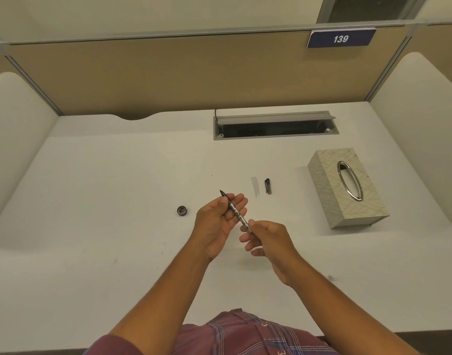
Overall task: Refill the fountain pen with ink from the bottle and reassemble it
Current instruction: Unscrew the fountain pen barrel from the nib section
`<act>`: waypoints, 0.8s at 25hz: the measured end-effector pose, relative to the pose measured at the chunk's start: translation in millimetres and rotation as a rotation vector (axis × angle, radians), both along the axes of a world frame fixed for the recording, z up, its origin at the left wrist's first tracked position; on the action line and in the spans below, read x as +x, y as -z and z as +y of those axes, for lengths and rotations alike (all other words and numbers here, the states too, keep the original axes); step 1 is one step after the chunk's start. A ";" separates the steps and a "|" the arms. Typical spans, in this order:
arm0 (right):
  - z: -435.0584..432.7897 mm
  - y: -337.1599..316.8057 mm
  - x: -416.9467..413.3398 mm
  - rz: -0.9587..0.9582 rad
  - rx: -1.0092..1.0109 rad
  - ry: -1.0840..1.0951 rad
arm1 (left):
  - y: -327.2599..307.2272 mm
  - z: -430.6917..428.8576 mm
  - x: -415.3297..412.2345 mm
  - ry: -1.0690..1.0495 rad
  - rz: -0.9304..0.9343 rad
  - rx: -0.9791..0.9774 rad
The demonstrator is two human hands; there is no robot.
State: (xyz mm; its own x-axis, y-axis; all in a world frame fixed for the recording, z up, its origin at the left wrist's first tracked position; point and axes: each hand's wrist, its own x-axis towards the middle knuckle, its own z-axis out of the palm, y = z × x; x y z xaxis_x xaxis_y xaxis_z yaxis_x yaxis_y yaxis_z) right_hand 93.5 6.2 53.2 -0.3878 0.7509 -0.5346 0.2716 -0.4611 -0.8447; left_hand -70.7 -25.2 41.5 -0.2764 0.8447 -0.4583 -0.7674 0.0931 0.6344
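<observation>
I hold the fountain pen (235, 212) above the white desk, its nib pointing up and away, its silvery converter showing without the barrel. My left hand (219, 221) pinches the section near the nib between thumb and fingers. My right hand (268, 242) grips the rear end of the converter with its fingertips. A clear pen barrel (255, 186) lies on the desk beyond my hands, and the dark pen cap (268, 186) lies just right of it. A small round dark object (182, 210), either the ink bottle or its lid, sits left of my left hand.
A patterned tissue box (348, 188) stands at the right. An open cable tray (275, 126) is set into the white desk (91, 201) at the back. Cubicle partitions enclose three sides, with a sign reading 139 (340, 38).
</observation>
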 end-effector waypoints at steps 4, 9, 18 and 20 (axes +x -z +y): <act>-2.7 -2.8 1.6 -0.003 0.101 0.076 | -3.3 -3.0 0.7 -0.014 -0.005 0.005; -4.8 -4.7 -0.3 -0.016 0.039 0.071 | -6.9 -8.9 2.9 -0.039 -0.017 0.010; -12.9 -11.8 -3.0 -0.012 0.076 0.071 | -8.0 -18.9 2.1 -0.077 -0.032 0.026; -14.7 -13.1 -3.8 -0.015 0.049 0.059 | -7.2 -21.3 2.4 -0.088 -0.035 0.031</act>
